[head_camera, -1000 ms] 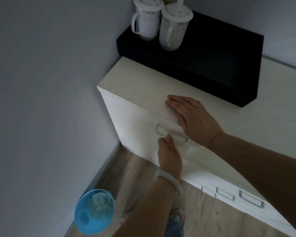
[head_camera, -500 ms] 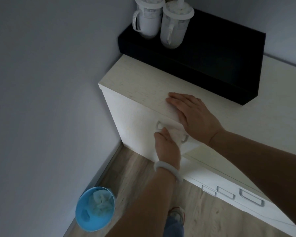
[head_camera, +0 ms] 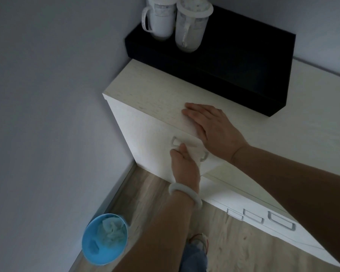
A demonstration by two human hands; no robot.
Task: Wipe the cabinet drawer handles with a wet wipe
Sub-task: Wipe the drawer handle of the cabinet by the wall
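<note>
A pale wood-grain cabinet (head_camera: 157,95) stands in the room's corner. On its top drawer front is a silver bar handle (head_camera: 175,141). My left hand (head_camera: 184,163), with a white bangle on the wrist, holds a white wet wipe (head_camera: 193,149) wrapped over the middle of that handle, fingers curled around it. My right hand (head_camera: 212,124) lies flat on the cabinet top at its front edge, just above the handle. Lower drawer handles (head_camera: 281,220) show further down at the right.
A black box (head_camera: 234,55) sits on the cabinet top by the wall, with two white lidded mugs (head_camera: 177,20) on it. A blue bin (head_camera: 104,238) with crumpled wipes stands on the wooden floor by the left wall. My foot shows below.
My left hand has risen from just under the handle onto it and now covers its middle with the wipe. My right hand has stayed flat on the cabinet top.
</note>
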